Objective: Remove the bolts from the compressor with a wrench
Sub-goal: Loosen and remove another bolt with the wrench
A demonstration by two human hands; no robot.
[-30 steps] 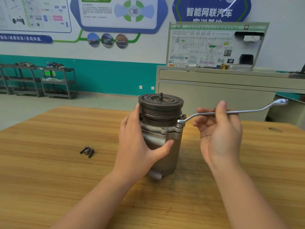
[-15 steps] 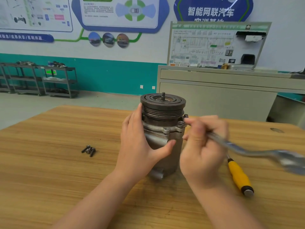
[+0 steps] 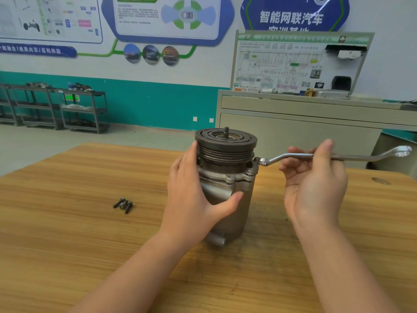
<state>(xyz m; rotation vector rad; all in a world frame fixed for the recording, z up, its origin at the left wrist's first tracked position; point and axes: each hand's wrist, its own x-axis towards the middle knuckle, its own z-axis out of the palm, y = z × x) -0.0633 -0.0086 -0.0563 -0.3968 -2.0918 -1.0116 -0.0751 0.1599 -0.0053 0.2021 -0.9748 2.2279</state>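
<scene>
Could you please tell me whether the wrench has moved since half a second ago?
Yes. The wrench has swung back from pointing toward the person to pointing right, away from the compressor, which stayed put.

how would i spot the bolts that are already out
On the wooden table, look left of the upright compressor that the left hand steadies. The loose bolts lie there in a small dark cluster, the only things on that side.
</scene>
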